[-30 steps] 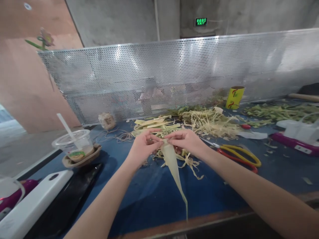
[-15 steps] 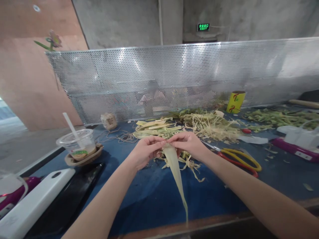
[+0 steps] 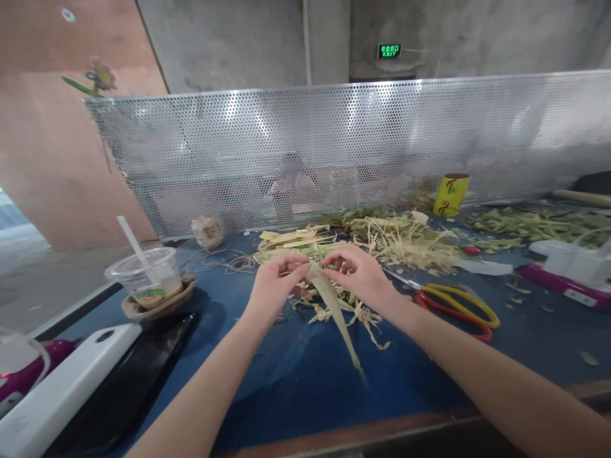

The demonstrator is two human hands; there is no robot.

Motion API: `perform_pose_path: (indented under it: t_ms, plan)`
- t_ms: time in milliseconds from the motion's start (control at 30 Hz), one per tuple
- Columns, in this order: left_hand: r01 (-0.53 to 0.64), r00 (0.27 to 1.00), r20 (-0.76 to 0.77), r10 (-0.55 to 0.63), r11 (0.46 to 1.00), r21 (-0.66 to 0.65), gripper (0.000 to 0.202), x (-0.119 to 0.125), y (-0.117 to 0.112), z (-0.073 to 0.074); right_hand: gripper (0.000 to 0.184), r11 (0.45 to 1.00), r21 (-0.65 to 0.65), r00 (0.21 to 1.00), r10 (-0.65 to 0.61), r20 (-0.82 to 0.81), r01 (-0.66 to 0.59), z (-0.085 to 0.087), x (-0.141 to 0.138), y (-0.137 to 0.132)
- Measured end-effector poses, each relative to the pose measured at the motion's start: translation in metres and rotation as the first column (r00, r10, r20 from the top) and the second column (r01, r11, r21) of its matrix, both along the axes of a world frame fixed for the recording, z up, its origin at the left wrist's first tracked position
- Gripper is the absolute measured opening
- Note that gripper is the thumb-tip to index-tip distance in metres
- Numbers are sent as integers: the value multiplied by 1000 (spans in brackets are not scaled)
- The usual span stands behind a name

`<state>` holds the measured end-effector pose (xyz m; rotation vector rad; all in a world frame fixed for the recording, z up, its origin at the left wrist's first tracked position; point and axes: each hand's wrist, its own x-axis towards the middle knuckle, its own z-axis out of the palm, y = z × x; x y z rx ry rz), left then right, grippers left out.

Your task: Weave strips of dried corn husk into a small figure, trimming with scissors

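Observation:
A pale corn husk hangs with its narrow tip down toward the near edge of the table. My left hand pinches its wide upper end between thumb and fingers. At the right edge of that same end is my right hand, its thumb and curled forefinger slightly apart with nothing visible between them. Behind and below the hands lie dried, knotted husk pieces, partly hidden. Flat husk strips are stacked just beyond my fingers.
Red-and-yellow-handled scissors lie right of my right forearm. Shredded husk is heaped farther back. A plastic cup with a straw, a twine ball and a white power bank-like slab are left. A perforated metal screen borders the table's back.
My right fingers have parted and drawn slightly away from the husk's upper end, while my left hand keeps its pinch. The husk's tip has swung up a little and away from the table edge.

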<state>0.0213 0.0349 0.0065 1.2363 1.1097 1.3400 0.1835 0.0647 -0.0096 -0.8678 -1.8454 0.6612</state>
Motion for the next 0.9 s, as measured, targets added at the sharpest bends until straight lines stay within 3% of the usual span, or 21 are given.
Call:
perform_pose_path:
  t_ms: [100,200,300,433,600,700,800,900]
  plan:
    - [35,999,-20,-35,999,37,25,5,-5,3,19,994,-65,993,97,68,-93,0,-3,-6]
    - [117,988,-105,-112,992,43,25,6,-8,6,20,966,-194,985,172,-1,-169,-1,-6,-8]
    - [22,982,-187,0,993,120,19,2,-6,6,16,920,-319,973,204,-109,-228,-1,-7,-5]
    - [-75,965,-235,117,981,181,21,-2,1,1,12,884,-409,962,136,-235,-225,0,-4,-1]
    - [93,949,-305,-85,996,14,18,0,3,-4,10,858,-433,948,168,-271,-276,0,-4,-1]
    - [115,930,-356,-88,992,56,15,-2,3,-6,10,869,-431,968,183,-173,-242,1,-4,-2]
    - [137,902,-424,-84,986,96,13,-5,5,-9,23,883,-420,978,185,-94,-208,2,-2,-2]
    - [166,906,-408,-112,981,99,10,-6,6,-10,26,892,-397,976,201,-83,-218,0,0,0]
